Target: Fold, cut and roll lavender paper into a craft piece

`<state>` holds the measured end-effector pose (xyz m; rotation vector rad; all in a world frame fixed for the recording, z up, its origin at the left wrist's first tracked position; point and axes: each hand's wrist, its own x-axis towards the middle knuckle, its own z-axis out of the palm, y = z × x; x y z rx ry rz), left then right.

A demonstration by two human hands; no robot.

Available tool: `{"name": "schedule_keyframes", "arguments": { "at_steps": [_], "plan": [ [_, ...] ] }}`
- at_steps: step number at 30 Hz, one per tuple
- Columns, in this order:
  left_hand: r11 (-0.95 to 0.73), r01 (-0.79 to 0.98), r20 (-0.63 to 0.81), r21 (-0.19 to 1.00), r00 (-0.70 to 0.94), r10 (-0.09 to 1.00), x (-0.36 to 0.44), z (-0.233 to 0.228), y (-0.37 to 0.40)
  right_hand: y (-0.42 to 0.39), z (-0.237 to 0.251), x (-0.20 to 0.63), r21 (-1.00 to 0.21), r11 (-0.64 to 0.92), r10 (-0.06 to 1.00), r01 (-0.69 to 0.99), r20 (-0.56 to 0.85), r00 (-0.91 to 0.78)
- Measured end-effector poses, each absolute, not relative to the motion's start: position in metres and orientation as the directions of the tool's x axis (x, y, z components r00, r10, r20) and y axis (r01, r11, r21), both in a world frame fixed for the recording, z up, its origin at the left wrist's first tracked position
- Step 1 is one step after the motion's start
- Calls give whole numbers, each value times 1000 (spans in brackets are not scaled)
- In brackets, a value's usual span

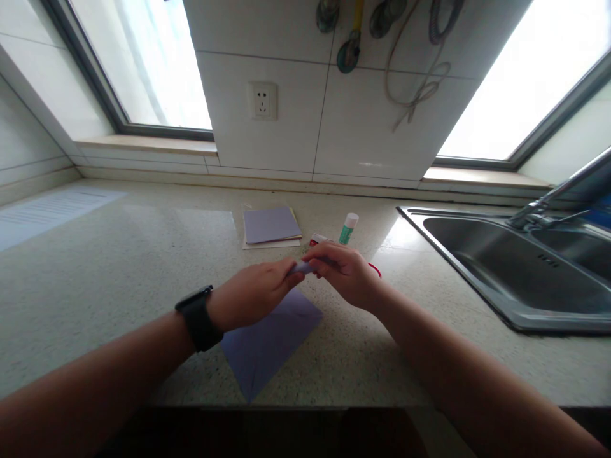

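My left hand [255, 286], with a black watch at the wrist, pinches one end of a small piece of folded purple paper [301, 268]. My right hand [346, 270] grips the other end between thumb and fingers. The exact shape of this piece is mostly hidden by my fingers. Below the hands, a larger purple paper sheet [272, 346] lies on the counter, turned cornerwise, with faint creases. Whether it joins the held piece I cannot tell. Just beyond my right hand, a green and white glue stick [349, 229] stands upright.
A stack of purple paper [272, 225] lies farther back. A small red and white item [319, 240] and a red curved handle [375, 270] show partly behind my right hand. The steel sink [477, 267] is at right. A printed sheet [52, 213] lies far left.
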<state>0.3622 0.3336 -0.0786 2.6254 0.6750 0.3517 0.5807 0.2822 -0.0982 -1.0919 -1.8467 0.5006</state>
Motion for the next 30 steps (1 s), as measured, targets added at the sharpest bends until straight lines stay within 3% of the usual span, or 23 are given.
{"name": "schedule_keyframes", "arguments": {
  "at_steps": [5,10,17,21,30],
  "plan": [
    [-751,434,124,498,821,557,365,-77,332,283,-101,580,-807,497,867,318,476,-149],
    [-614,376,68,694,815,575,365,-77,328,288,-102,580,-903,422,906,79,417,-78],
    [-433,204,83,878,826,557,371,-88,326,288,-101,580,-934,353,922,-62,358,-145],
    [-422,162,106,892,832,545,372,-88,327,287,-99,580,-929,355,915,-106,369,-162],
    [-564,140,199,814,845,497,372,-84,322,286,-100,578,-924,351,922,-153,370,-115]
  ]
}}
